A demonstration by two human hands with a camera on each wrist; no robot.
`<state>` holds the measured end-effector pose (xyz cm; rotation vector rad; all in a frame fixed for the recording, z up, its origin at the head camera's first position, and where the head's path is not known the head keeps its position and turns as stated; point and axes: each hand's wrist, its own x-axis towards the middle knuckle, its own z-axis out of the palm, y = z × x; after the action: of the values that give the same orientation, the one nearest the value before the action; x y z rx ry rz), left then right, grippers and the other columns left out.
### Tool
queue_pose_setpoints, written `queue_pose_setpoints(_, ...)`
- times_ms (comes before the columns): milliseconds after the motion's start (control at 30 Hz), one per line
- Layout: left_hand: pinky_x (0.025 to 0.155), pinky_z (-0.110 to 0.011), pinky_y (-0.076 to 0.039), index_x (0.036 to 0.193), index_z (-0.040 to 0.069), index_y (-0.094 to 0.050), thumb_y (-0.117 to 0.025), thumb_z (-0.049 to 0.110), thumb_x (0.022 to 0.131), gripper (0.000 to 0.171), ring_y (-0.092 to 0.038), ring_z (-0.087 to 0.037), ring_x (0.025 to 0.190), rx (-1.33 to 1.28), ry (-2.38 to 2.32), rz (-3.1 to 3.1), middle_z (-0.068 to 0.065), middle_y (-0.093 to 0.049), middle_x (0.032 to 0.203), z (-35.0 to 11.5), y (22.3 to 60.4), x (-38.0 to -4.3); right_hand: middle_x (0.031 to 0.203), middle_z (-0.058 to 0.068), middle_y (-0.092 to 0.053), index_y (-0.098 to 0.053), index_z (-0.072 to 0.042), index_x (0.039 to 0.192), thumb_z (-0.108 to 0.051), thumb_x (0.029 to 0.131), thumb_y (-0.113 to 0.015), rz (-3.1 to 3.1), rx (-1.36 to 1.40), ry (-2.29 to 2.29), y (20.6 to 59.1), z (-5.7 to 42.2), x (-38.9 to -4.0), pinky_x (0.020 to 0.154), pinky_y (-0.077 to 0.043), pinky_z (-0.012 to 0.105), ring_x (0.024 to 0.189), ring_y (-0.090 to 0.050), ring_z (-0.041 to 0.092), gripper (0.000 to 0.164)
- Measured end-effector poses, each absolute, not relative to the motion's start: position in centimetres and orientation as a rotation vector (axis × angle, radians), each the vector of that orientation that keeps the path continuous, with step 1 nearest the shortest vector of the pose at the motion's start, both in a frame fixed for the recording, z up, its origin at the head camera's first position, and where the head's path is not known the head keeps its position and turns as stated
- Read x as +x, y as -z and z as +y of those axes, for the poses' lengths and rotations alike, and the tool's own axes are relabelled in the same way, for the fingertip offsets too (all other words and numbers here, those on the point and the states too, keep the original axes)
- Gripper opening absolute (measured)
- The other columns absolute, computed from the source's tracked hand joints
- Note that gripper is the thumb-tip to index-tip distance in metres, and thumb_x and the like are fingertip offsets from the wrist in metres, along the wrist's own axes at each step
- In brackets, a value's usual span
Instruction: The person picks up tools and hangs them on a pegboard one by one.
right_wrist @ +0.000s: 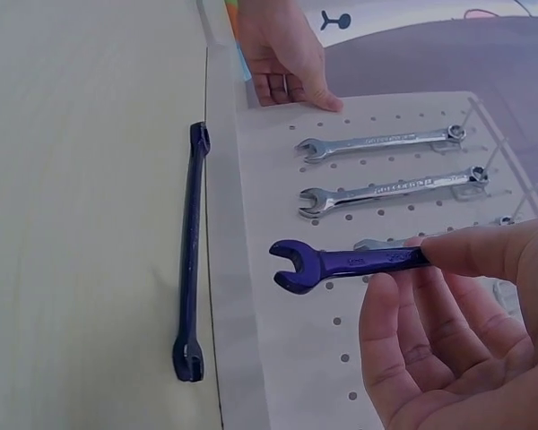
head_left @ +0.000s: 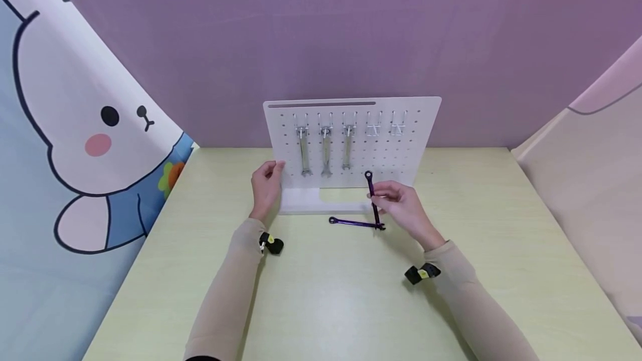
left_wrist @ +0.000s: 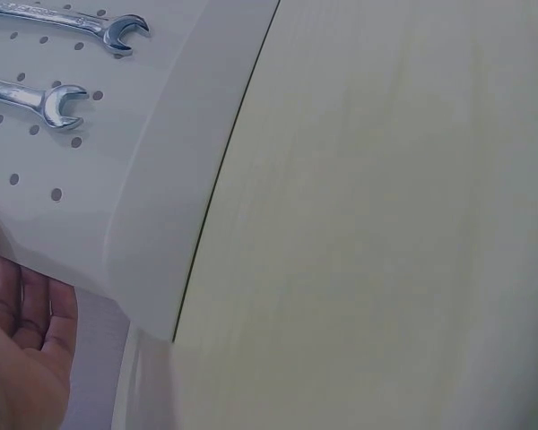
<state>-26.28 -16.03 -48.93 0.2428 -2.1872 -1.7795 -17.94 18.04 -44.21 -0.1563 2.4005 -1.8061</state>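
A white pegboard (head_left: 383,155) stands upright on its base, and my left hand (head_left: 266,188) grips its left edge, thumb in front and fingers (left_wrist: 34,309) behind. My right hand (head_left: 403,208) pinches a dark purple combination wrench (right_wrist: 345,262) between thumb and fingers, in front of the board's lower right part. Its ring end points up and its open end down in the head view. A second purple wrench (head_left: 351,222) lies on the table just before the base. Three silver wrenches (head_left: 304,152) hang by their ring ends from hooks at the board's left and middle.
Two hooks (head_left: 398,127) to the right of the silver wrenches carry nothing. The light wood table (head_left: 321,294) extends around the board, with a purple backdrop (head_left: 321,43) behind it. A curtain with a cartoon figure (head_left: 55,99) hangs at the left.
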Motion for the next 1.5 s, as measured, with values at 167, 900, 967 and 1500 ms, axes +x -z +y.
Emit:
queue_pose_setpoints(167, 0.073, -0.025, -0.045, 0.11, 0.004, -0.076, -0.07, 0.037, 0.105, 0.034, -0.056, -0.018, 0.087, 0.241, 1.781, -2.18, -0.01, -0.069, 0.099, -16.1, 49.0, -26.2, 0.128, 0.022, -0.074, -0.066, 0.0, 0.133, -0.01, 0.101, -0.071, 2.419, -0.149, 1.813, 43.9, 18.1, -18.2, 0.086, -0.063, 0.033, 0.096, -0.073, 0.011, 0.034)
queue_pose_setpoints(900, 0.072, -0.024, -0.044, 0.112, 0.003, -0.076, -0.069, 0.036, 0.105, 0.034, -0.055, -0.017, 0.085, 0.22, 1.735, -2.193, -0.007, -0.068, 0.096, -16.1, 49.4, -26.0, 0.129, 0.025, -0.072, -0.065, 0.002, 0.134, -0.011, 0.101, -0.071, 2.423, -0.128, 1.865, 42.9, 17.7, -18.8, 0.085, -0.061, 0.024, 0.093, -0.072, 0.006, 0.036)
queue_pose_setpoints(967, 0.071, -0.024, -0.044, 0.111, 0.003, -0.076, -0.069, 0.036, 0.106, 0.034, -0.055, -0.017, 0.084, 0.22, 1.73, -2.196, -0.008, -0.068, 0.096, -16.1, 49.4, -26.0, 0.129, 0.025, -0.073, -0.065, 0.002, 0.135, -0.011, 0.102, -0.071, 2.431, -0.131, 1.865, 42.7, 17.7, -18.9, 0.085, -0.062, 0.025, 0.093, -0.072, 0.005, 0.036)
queue_pose_setpoints(1500, 0.072, -0.024, -0.045, 0.112, 0.003, -0.076, -0.068, 0.035, 0.106, 0.034, -0.056, -0.017, 0.084, 0.209, 1.735, -2.193, -0.011, -0.07, 0.098, -16.0, 49.0, -26.1, 0.128, 0.027, -0.072, -0.066, 0.004, 0.132, -0.008, 0.101, -0.07, 2.479, -0.162, 1.909, 41.2, 17.6, -19.7, 0.081, -0.062, 0.024, 0.09, -0.071, 0.003, 0.033)
